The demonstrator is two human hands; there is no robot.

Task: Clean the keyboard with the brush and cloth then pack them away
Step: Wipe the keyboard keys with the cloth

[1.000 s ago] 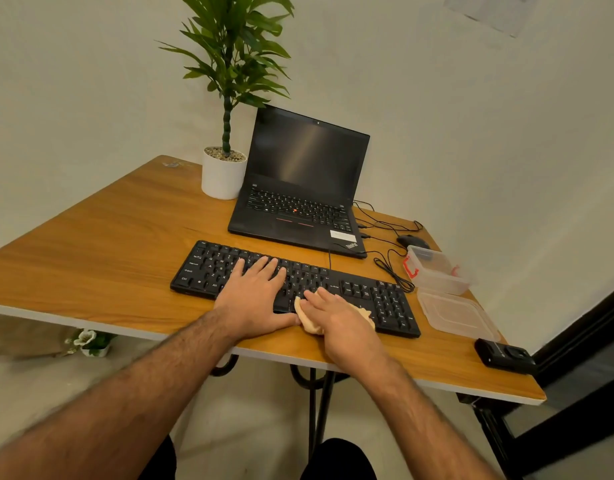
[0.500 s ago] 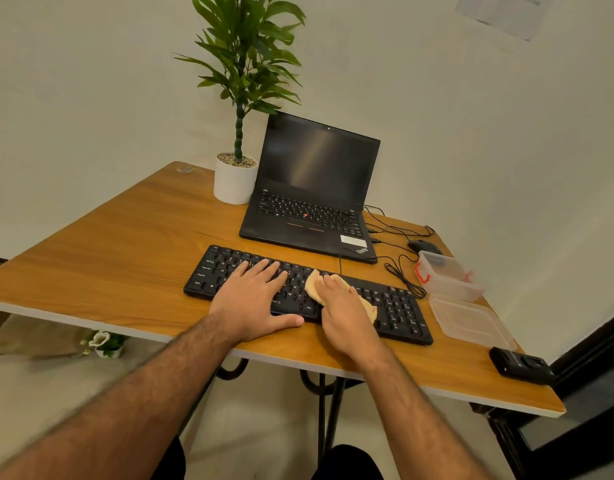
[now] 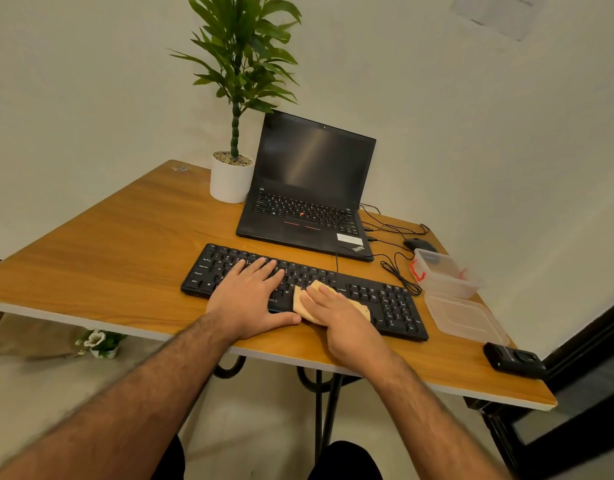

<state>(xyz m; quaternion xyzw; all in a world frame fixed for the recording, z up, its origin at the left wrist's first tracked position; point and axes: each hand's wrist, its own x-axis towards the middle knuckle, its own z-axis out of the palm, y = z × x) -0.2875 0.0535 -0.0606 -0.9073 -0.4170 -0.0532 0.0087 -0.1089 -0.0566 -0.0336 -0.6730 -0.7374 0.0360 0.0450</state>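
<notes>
Wooden table (image 3: 101, 258): right hand (image 3: 336, 308) hides most of cloth (image 3: 300, 301) on keyboard (image 3: 385, 299).

My forearms are bare and hairy, no sleeves, watch or rings showing; dark trousers (image 3: 343, 460) cover my knees below.

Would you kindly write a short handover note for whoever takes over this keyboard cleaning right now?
Left hand: flat on the keyboard, steadying its left half.
Right hand: flat on the cloth, pressing it onto the middle keys near the front edge.
Box and lid: open, to the right of the keyboard. The brush cannot be made out.
Done: wiping is under way.
Left: finish wiping, including the number pad side, then pack brush and cloth into the box and fit the lid.
</notes>
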